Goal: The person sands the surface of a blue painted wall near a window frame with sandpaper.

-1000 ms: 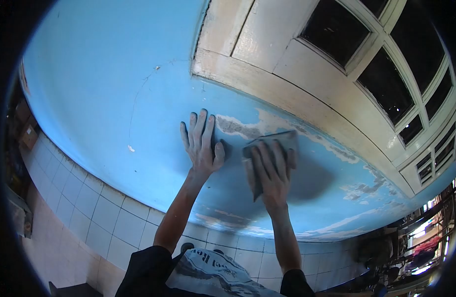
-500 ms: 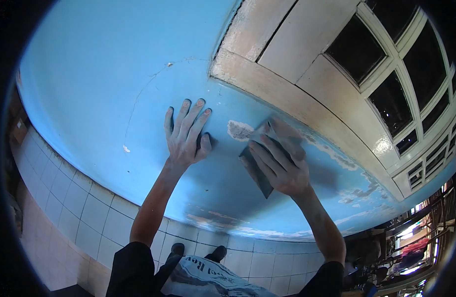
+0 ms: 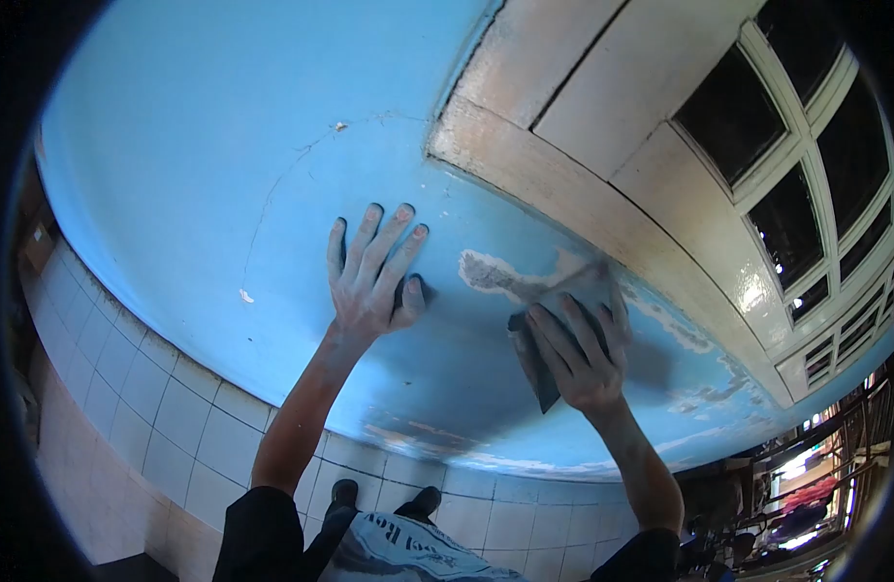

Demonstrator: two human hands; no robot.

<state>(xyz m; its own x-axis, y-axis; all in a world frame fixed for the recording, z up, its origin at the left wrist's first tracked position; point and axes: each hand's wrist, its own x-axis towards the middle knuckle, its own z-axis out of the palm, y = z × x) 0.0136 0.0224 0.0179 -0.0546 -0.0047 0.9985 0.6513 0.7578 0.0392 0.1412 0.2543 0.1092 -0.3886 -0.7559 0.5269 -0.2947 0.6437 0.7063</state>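
Observation:
My left hand (image 3: pixel 371 276) lies against the blue wall (image 3: pixel 224 116) with its fingers spread, holding nothing. Dust greys its fingers. To the right, my right hand (image 3: pixel 583 354) presses a dark grey sheet of sandpaper (image 3: pixel 536 369) against the wall, below the window frame. Part of the sheet is hidden under the fingers. Just above this hand is a rough bare patch (image 3: pixel 491 273) with a white edge, where the blue paint is gone. A thin crack (image 3: pixel 272 189) curves across the wall left of the window frame.
A cream wooden window frame (image 3: pixel 602 194) with dark panes fills the upper right. More peeled paint (image 3: pixel 723 388) runs along the wall to the right. White tiles (image 3: pixel 224 436) line the bottom, near my shoes (image 3: pixel 423 501). Cluttered items (image 3: pixel 806 495) stand at the lower right.
My right hand has slid down and slightly right with the sandpaper, uncovering more of the bare patch. My left hand stays spread on the wall. The view has shifted slightly.

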